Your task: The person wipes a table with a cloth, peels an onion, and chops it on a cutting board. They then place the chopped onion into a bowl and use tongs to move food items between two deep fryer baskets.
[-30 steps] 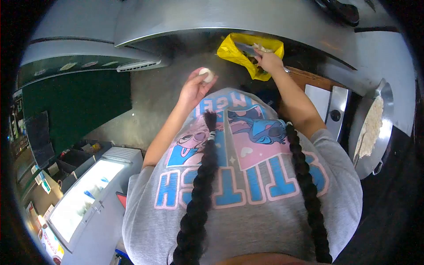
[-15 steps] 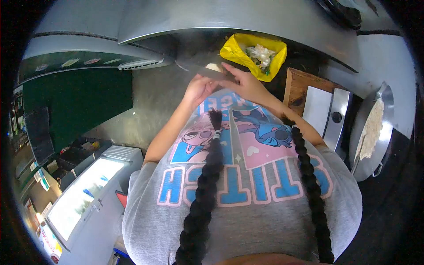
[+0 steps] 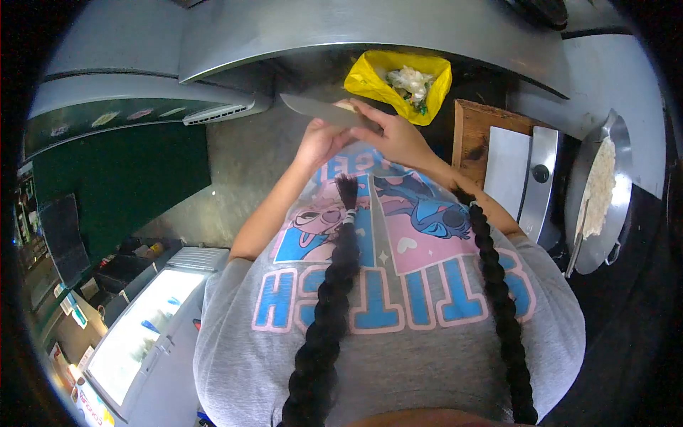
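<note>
The right hand (image 3: 400, 136) grips a knife (image 3: 307, 107), its tip pointing to ten o'clock. The left hand (image 3: 321, 144) has its fingers curled around a pale item (image 3: 347, 106) at the blade, mostly hidden. A yellow bag (image 3: 361, 80) of scraps (image 3: 410, 83) sits near the hands at one o'clock, a wooden board (image 3: 469, 141) at three, a metal pan (image 3: 623, 167) farther out, past three.

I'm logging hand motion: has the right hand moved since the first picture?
Yes: the right hand has moved leftward out of the yellow bag, to beside the left hand.
</note>
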Tool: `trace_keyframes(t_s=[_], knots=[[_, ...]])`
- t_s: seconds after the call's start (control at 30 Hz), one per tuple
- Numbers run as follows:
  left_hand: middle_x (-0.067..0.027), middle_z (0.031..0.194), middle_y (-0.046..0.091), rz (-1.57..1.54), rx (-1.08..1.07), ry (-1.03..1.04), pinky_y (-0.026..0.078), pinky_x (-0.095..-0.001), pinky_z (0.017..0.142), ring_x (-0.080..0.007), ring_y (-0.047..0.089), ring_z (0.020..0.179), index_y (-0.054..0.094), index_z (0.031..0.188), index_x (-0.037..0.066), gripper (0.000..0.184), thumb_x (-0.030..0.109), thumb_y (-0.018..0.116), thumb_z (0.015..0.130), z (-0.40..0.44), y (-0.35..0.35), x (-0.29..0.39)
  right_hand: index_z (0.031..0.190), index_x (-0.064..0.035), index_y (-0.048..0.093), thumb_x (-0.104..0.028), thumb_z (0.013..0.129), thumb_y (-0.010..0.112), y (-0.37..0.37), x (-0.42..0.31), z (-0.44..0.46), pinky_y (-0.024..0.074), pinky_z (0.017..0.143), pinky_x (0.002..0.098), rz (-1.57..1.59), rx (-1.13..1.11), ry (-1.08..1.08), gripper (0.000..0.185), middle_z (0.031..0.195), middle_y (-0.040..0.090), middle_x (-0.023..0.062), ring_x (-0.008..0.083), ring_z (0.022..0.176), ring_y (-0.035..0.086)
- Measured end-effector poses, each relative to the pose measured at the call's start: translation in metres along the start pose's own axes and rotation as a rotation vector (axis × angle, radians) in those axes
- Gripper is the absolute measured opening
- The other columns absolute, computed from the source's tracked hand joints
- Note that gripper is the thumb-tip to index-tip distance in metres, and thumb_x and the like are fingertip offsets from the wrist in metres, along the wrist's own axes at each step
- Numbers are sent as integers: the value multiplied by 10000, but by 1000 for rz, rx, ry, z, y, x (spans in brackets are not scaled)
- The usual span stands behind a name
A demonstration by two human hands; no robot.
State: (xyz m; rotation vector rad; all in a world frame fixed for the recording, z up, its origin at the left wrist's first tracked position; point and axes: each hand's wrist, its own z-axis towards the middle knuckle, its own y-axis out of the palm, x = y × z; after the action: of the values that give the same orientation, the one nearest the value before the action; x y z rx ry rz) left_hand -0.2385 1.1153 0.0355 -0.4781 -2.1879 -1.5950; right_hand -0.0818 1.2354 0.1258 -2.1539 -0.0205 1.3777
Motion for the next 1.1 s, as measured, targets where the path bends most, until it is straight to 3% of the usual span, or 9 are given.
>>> trace_keyframes(t_s=[0.23, 0.33, 0.43, 0.5, 0.6, 0.77, 0.83, 0.87, 1.1], knots=[[-117, 1223, 605, 79, 78, 95, 553, -338, 921, -211, 631, 1093, 474, 1337, 33, 411, -77, 516, 943, 3, 2, -8, 1422, -56, 513, -321, 957, 634, 12, 9, 1, 489, 571, 238, 76, 76, 32, 548, 938, 711, 87, 87, 554, 603], [-110, 1215, 613, 107, 72, 158, 548, -340, 909, -215, 624, 1104, 509, 1294, 36, 377, -61, 558, 933, 5, -6, -13, 1370, -66, 562, -426, 942, 614, 26, 23, 10, 495, 601, 338, 119, 246, -144, 562, 723, 667, 118, 217, 593, 611], [-125, 1247, 604, 135, 85, 121, 537, -350, 938, -234, 616, 1130, 505, 1309, 32, 387, -33, 579, 935, 5, -6, -11, 1162, -49, 691, -412, 982, 570, 22, 27, 12, 447, 517, 315, 394, 312, -123, 423, 639, 614, 41, 166, 505, 527], [-136, 1266, 597, 155, 113, 57, 527, -361, 961, -249, 609, 1147, 499, 1326, 28, 406, -10, 595, 933, 3, 1, -2, 998, -106, 666, -442, 1009, 519, -9, 34, 11, 347, 438, 270, 739, -150, 249, 367, 569, 503, -31, 99, 434, 414], [-153, 1312, 577, 25, -59, -67, 527, -385, 1003, -265, 627, 1141, 441, 1390, 15, 430, 43, 562, 979, 1, 2, 9, 949, -164, 580, -489, 1007, 501, -28, 26, 9, 245, 415, 233, 1012, -324, 368, 340, 534, 397, -57, 55, 412, 317], [-141, 1318, 569, -122, -2, -88, 522, -369, 995, -247, 623, 1123, 440, 1394, -6, 481, 100, 620, 961, 7, 12, 11, 1018, -142, 583, -515, 993, 515, -16, 19, 9, 247, 413, 229, 925, -181, 414, 381, 538, 388, -64, 56, 416, 327], [-135, 1291, 583, 182, 109, -40, 527, -358, 977, -230, 632, 1093, 449, 1375, -15, 474, 91, 632, 951, 8, 29, 14, 771, -125, 524, -465, 1021, 497, -12, 14, 9, 275, 403, 233, 804, -71, 376, 423, 513, 402, -40, 66, 405, 357], [-129, 1263, 597, 486, 220, 9, 533, -346, 959, -214, 640, 1063, 457, 1357, -25, 468, 82, 644, 942, 8, 34, 16, 771, -125, 524, -465, 1021, 497, -11, 14, 10, 275, 403, 233, 803, -71, 376, 423, 513, 402, -40, 66, 405, 357], [-110, 1137, 655, 466, 177, 58, 542, -340, 931, -187, 652, 1025, 539, 1250, -28, 366, 25, 658, 908, 8, 28, 17, 981, -95, 605, -418, 1016, 538, -26, 10, 6, 300, 416, 225, 802, -143, 347, 331, 543, 443, -33, 58, 428, 386]])
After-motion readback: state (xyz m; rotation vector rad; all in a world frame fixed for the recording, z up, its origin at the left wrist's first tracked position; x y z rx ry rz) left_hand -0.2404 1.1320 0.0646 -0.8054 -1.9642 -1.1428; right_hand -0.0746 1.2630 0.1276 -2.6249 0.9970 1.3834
